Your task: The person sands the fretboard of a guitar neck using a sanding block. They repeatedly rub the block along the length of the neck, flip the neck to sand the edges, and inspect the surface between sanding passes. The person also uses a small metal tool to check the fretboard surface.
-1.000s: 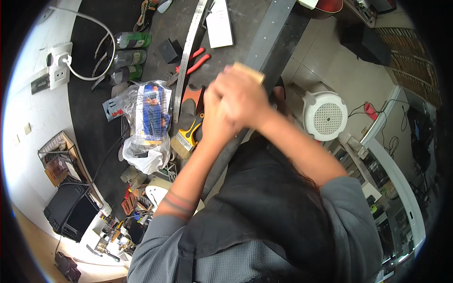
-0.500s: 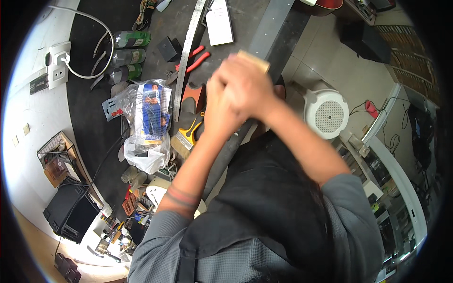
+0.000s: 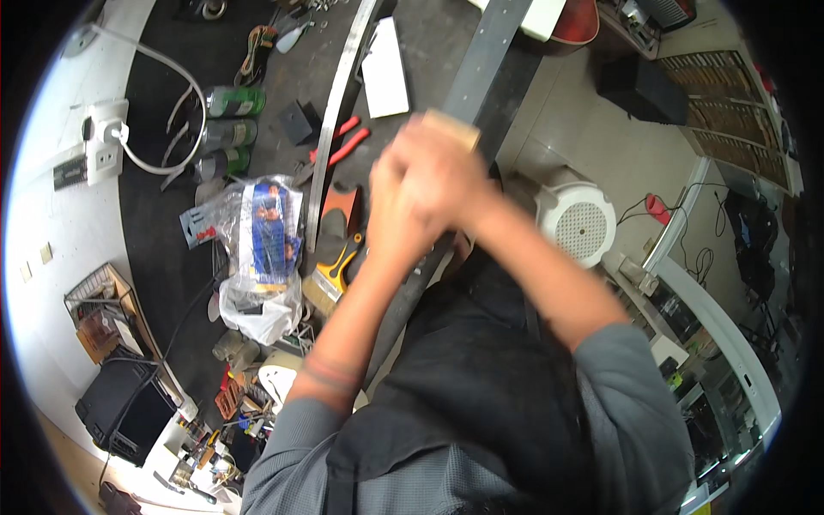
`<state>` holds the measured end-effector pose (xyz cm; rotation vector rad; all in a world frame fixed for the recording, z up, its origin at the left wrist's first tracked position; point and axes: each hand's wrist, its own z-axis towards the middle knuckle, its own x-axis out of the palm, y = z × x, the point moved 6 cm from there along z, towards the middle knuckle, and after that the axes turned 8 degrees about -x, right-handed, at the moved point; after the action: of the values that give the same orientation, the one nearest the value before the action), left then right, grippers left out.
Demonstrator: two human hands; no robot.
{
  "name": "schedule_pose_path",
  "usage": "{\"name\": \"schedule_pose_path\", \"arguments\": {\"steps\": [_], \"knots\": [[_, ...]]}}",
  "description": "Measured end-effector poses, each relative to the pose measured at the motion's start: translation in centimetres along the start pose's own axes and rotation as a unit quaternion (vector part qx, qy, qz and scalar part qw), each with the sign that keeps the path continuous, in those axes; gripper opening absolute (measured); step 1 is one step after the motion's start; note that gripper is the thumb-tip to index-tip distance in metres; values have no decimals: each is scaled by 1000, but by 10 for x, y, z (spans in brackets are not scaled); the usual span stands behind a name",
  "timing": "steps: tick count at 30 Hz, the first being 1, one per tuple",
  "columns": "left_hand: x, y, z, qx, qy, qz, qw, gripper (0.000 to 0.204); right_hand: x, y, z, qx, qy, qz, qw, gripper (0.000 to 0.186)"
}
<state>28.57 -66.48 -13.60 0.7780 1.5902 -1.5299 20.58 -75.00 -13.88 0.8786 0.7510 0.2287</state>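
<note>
My left hand (image 3: 390,184) and my right hand (image 3: 446,176) are closed together, one over the other, above the edge of the dark workbench. A pale, wood-coloured block (image 3: 452,131) juts out past the fingers. Motion smears both hands, and most of the block is hidden beneath them. Just left of the hands lie red-handled pliers (image 3: 350,144), an orange and dark-grey tool (image 3: 337,210) and a yellow-handled brush (image 3: 330,273). A long metal ruler (image 3: 330,120) runs beside these.
Along the edge ahead lies a grey metal strip (image 3: 485,64), with a white box (image 3: 384,69) to its left. Green bottles (image 3: 230,133) and a plastic-wrapped package (image 3: 268,230) are on the bench's left. A white stool (image 3: 579,225) stands on the floor to the right.
Both hands, still clasped on the block, have shifted slightly left and down in the picture. The bench things have also shifted in view, as the camera has moved.
</note>
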Motion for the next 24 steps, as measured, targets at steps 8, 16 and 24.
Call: {"name": "schedule_pose_path", "arguments": {"steps": [8, 16, 24], "knots": [[-2, -6, 32, -55, 15, -20, 998, 57, -18, -14, 20, -38, -36, -12, 999, 30], [46, -88, 334, -37, -48, -33, 998, 53, -215, -220, 181, 0, -55, -23, 998, 26], [21, -50, 167, -31, 14, 49, 998, 66, -107, -99, 94, -36, -50, -12, 998, 21]]}}
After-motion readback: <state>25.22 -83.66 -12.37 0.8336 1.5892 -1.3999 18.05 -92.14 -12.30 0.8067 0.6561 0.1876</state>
